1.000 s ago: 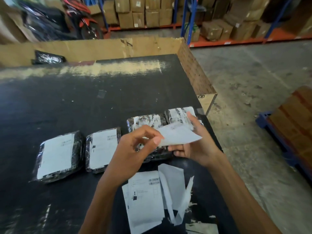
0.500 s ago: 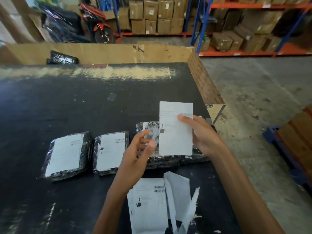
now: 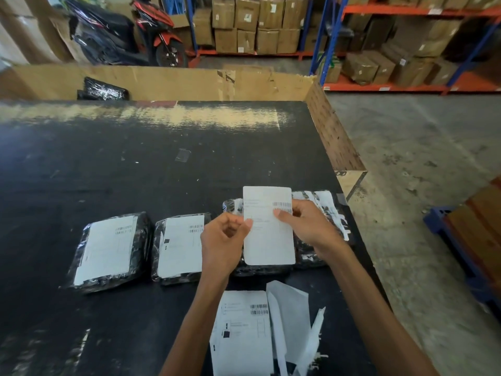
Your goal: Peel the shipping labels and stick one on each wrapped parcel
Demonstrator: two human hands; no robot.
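Note:
Several black wrapped parcels lie in a row on the black table [image 3: 135, 164]. The left parcel [image 3: 108, 251] and the second parcel [image 3: 180, 248] each carry a white label. A peeled white shipping label [image 3: 268, 234] hangs upright over the third parcel [image 3: 257, 270]. My left hand [image 3: 222, 240] pinches its left edge and my right hand [image 3: 306, 226] holds its right edge near the barcode. The fourth parcel [image 3: 325, 213] lies partly hidden behind my right hand. Another label sheet [image 3: 241, 332] lies near the table's front edge.
Peeled backing strips [image 3: 292, 321] lie beside the label sheet. A cardboard wall [image 3: 173, 81] runs along the table's far side and right, with a black bundle [image 3: 104, 89] behind it. Shelves of cartons [image 3: 257, 25], a motorbike [image 3: 160, 36], concrete floor and a blue pallet [image 3: 455, 240] surround.
The label was peeled free and turned upright by my right hand. My left hand has now closed on its left edge, so both hands hold it over the third parcel.

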